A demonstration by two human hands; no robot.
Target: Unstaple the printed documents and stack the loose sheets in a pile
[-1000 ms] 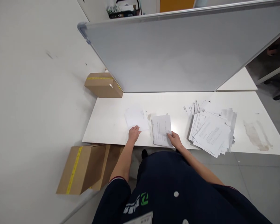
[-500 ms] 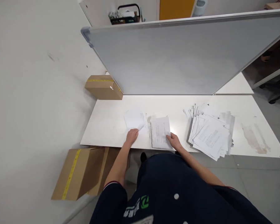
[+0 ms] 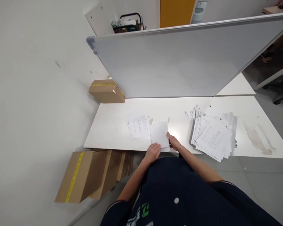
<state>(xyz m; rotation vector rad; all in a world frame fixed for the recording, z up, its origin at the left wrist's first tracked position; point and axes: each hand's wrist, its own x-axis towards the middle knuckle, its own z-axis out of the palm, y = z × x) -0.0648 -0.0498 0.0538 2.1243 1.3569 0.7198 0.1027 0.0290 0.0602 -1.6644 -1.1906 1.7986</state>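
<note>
A white sheet of paper (image 3: pixel 159 133) is near the front edge of the white table, with another sheet's corner showing under its lower edge. My left hand (image 3: pixel 153 151) is closed at its lower left corner, fingers over the paper. On the other side, my right hand (image 3: pixel 174 142) grips the right edge, its fingertips partly hidden. Just left of these lies a printed sheet (image 3: pixel 138 125), flat on the tabletop. A thick, untidy pile of printed papers (image 3: pixel 213 135) sits to the right, overhanging the front edge.
A whiteboard (image 3: pixel 167 66) stands across the back of the table (image 3: pixel 110 125). One cardboard box (image 3: pixel 107 94) is at the back left corner. Below the left end are more cardboard boxes (image 3: pixel 82 175). The wall (image 3: pixel 37 110) runs along the left.
My left hand has moved right, from the left sheet to the paper by my right hand. The left sheet now shows print; the sheet at my right hand now shows a blank face.
</note>
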